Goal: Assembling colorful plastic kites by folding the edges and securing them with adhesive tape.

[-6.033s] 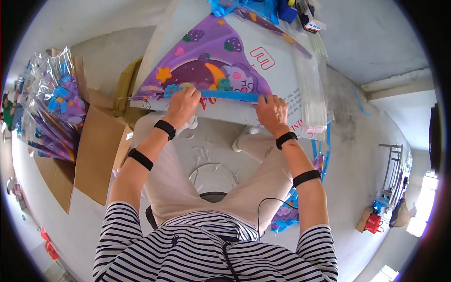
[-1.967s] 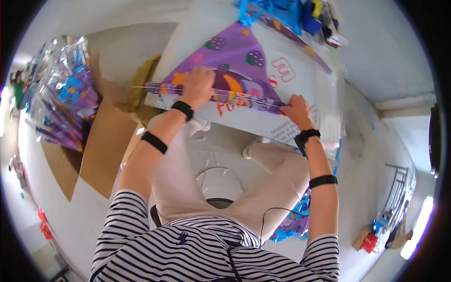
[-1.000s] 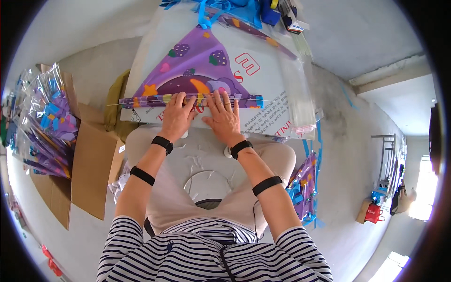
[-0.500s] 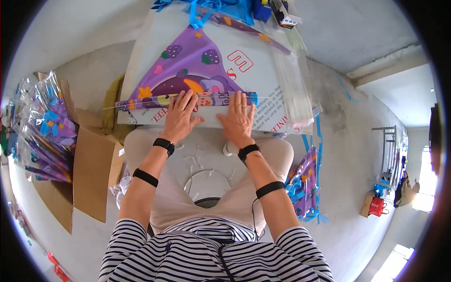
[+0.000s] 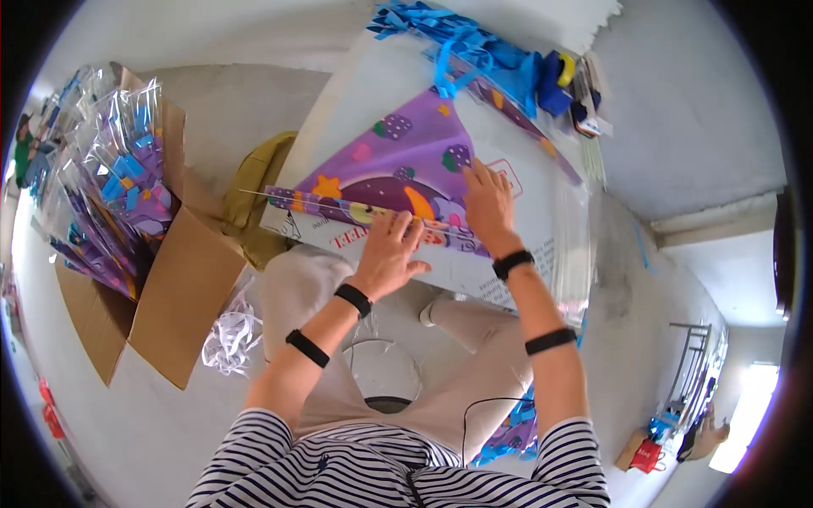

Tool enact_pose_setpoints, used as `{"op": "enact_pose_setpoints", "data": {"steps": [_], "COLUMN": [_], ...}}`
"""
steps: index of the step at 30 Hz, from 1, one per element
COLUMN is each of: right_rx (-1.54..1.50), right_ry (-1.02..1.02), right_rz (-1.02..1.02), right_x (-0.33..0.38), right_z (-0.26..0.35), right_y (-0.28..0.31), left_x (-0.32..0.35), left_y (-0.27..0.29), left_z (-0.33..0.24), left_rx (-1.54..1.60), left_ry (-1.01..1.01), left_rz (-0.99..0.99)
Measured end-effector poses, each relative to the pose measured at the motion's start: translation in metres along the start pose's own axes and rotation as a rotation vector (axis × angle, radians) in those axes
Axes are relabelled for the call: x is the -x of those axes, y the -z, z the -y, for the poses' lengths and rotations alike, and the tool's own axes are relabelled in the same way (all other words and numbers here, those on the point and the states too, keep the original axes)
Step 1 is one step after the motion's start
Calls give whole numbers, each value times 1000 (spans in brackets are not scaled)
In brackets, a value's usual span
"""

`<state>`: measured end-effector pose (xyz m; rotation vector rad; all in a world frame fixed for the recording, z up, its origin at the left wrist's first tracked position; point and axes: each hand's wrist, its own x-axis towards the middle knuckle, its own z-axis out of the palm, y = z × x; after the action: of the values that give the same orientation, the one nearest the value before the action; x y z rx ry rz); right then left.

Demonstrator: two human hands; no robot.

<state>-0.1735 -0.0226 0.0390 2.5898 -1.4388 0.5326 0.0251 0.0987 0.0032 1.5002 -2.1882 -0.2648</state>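
Note:
A purple triangular cloth printed with berries, stars and a moon lies flat in front of me, a blue ribbon at its far tip. Along its near edge runs a printed band, with a thin pale stick lying along it and poking out past the left end. My left hand is open, fingertips resting on the band near its middle. Higher up, my right hand lies over the cloth's right edge with fingers outstretched; its palm covers part of the band's right side.
The cloth lies on a white printed board above my knees. Blue ribbons, a blue-and-yellow tool and a long clear-bagged piece lie at its far side. At left stands a cardboard box of bagged purple cloths.
My view has swung to the left. My right hand has moved off the near band and up onto the cloth's right edge. My left hand stays at the band.

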Motion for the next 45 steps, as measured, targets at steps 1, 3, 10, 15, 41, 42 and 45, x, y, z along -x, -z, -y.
{"op": "enact_pose_setpoints", "data": {"steps": [1, 3, 10, 15, 41, 42, 45], "right_rx": [7, 0, 182, 329, 199, 240, 292], "right_ry": [104, 228, 395, 397, 462, 480, 528], "right_rz": [-23, -41, 180, 431, 351, 300, 209], "right_x": [-32, -92, -199, -218, -224, -224, -217], "right_z": [3, 18, 39, 57, 42, 42, 42], "right_y": [-14, -43, -112, -99, -35, -35, -35], "left_x": [-1, 1, -4, 2, 1, 1, 0], "left_y": [3, 4, 2, 2, 1, 1, 0], "left_z": [-1, 1, -2, 5, 2, 2, 1], "left_rx": [-20, -51, -17, -35, -52, -55, -67], "left_ry": [-6, 10, 55, 93, 76, 75, 68], "left_rz": [13, 50, 56, 91, 95, 92, 90]}}
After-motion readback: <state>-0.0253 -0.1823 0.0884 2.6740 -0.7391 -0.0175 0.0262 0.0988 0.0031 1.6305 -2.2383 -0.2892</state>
